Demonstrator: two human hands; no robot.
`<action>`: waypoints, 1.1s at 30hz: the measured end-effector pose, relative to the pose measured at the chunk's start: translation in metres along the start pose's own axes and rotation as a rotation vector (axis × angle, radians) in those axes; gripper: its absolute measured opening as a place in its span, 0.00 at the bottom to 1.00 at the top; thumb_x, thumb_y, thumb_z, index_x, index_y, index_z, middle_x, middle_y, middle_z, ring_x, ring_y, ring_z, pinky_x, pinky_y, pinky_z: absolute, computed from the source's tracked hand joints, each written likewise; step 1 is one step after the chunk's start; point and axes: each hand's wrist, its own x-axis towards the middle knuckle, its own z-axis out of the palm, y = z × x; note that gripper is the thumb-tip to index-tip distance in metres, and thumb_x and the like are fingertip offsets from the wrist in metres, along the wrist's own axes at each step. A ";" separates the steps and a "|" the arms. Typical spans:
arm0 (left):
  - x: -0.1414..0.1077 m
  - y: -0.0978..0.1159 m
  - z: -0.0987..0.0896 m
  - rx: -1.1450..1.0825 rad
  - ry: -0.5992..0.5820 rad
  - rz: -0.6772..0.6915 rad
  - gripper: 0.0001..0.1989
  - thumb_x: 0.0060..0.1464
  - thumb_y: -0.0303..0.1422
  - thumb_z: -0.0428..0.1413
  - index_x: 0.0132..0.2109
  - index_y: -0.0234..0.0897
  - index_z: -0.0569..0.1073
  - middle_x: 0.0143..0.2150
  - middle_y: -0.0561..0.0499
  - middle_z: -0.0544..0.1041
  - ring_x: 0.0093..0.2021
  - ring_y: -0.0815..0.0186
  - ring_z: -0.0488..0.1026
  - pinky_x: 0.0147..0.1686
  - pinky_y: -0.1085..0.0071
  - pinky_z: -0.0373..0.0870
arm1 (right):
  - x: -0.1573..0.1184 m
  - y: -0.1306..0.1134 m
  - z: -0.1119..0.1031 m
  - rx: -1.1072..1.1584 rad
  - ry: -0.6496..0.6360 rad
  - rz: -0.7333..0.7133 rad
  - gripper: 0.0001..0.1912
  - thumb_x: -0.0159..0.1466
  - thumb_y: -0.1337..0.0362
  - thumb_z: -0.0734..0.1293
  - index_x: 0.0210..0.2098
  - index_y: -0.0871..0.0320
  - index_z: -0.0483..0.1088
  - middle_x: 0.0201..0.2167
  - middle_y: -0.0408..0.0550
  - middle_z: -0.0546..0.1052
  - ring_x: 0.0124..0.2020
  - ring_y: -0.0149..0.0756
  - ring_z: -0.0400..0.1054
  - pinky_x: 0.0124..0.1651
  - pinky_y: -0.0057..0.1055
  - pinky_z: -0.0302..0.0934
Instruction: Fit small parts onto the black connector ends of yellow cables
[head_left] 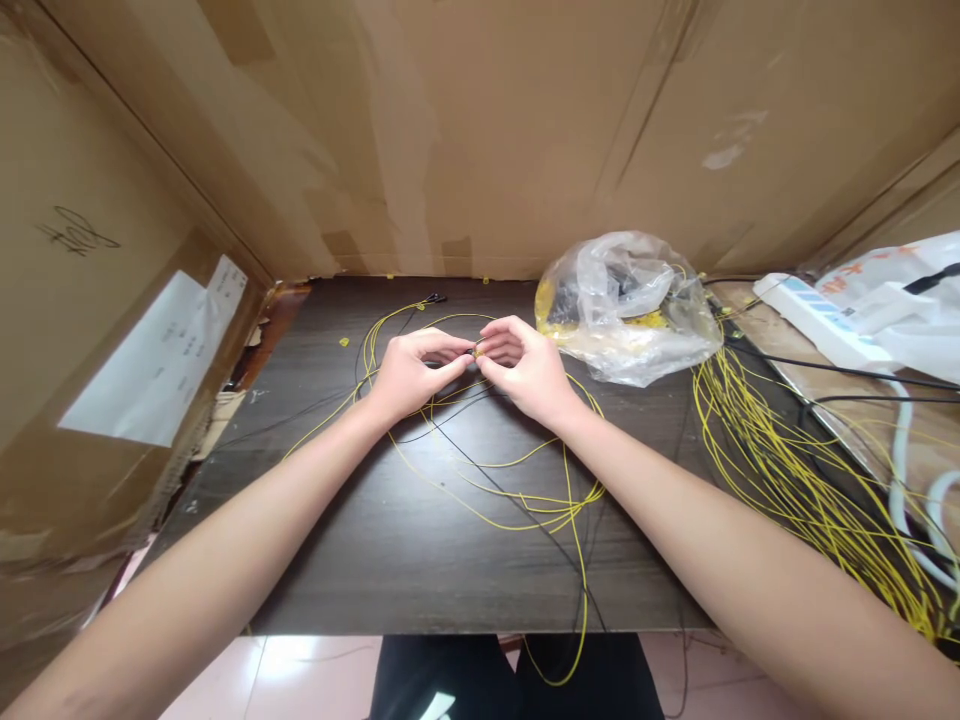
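Observation:
My left hand (418, 372) and my right hand (529, 370) meet fingertip to fingertip over the dark table (442, 590). Each is closed in a pinch. Between them is a tiny dark and yellow piece (475, 352), too small to name; the left fingers grip its dark end, the right fingers its yellow end. Thin yellow wires (525, 525) loop on the table under and around both hands, one loop hanging over the front edge. A thin black wire (495, 487) crosses below the hands. Dark tips of wires (435, 298) lie behind my left hand.
A clear plastic bag (626, 310) with yellow pieces sits at the back right. Beside it a large bundle of yellow wires (795, 480) runs along the right side. A white power strip (825, 325) and cables lie farther right. Cardboard walls (465, 130) stand behind and at left.

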 end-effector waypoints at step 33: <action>0.000 -0.001 -0.001 -0.012 -0.074 -0.062 0.11 0.57 0.40 0.65 0.41 0.36 0.81 0.37 0.48 0.84 0.36 0.63 0.83 0.43 0.66 0.83 | -0.003 -0.004 -0.001 0.032 -0.009 0.009 0.15 0.59 0.67 0.72 0.44 0.54 0.68 0.36 0.44 0.80 0.38 0.37 0.78 0.46 0.38 0.76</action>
